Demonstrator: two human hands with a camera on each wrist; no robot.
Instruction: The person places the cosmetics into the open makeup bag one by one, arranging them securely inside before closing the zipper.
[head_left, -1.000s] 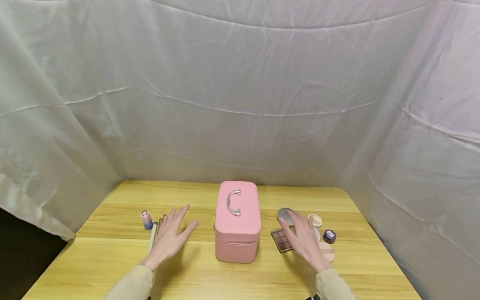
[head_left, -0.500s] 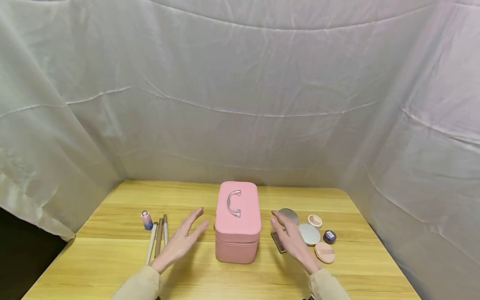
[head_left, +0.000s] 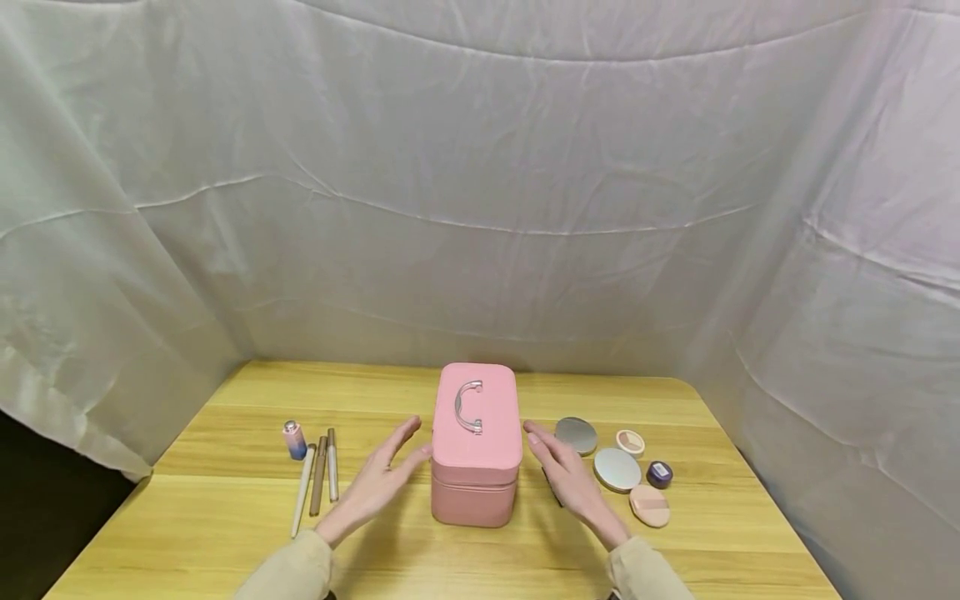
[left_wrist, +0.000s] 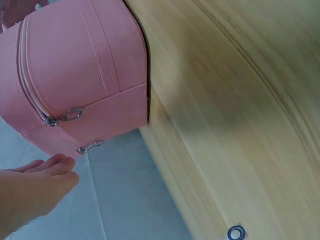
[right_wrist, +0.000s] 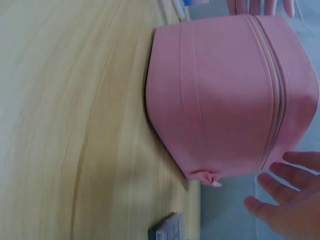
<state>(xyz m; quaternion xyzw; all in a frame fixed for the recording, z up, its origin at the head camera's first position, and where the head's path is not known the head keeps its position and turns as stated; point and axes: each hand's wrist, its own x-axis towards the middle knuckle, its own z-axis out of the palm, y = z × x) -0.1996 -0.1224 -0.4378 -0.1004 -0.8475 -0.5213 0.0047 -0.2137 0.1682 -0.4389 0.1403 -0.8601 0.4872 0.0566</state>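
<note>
A pink cosmetic case (head_left: 476, 417) with a silver handle (head_left: 467, 407) on its lid stands closed in the middle of the table. My left hand (head_left: 375, 483) is at its left side, fingers extended. On the other side, my right hand (head_left: 566, 479) is held likewise, its fingertips close to the case. Whether either hand touches it, I cannot tell. The left wrist view shows two metal zipper pulls (left_wrist: 75, 114) on the case, just beyond the fingertips. A small pink bow (right_wrist: 207, 177) appears on it in the right wrist view.
Left on the wooden table (head_left: 225, 517) lie several slender sticks (head_left: 318, 475) and a pink-blue bottle (head_left: 294, 440). At right are round compacts (head_left: 617, 469), a powder puff (head_left: 649, 506), a dark jar (head_left: 660, 474), a small round pan (head_left: 630, 442) and a palette (right_wrist: 170, 227), partly hidden by my right hand.
Both hands have moved inward to the case, the left one rightward and the right one leftward. The case has stayed in place. The sticks and compacts are now uncovered.
</note>
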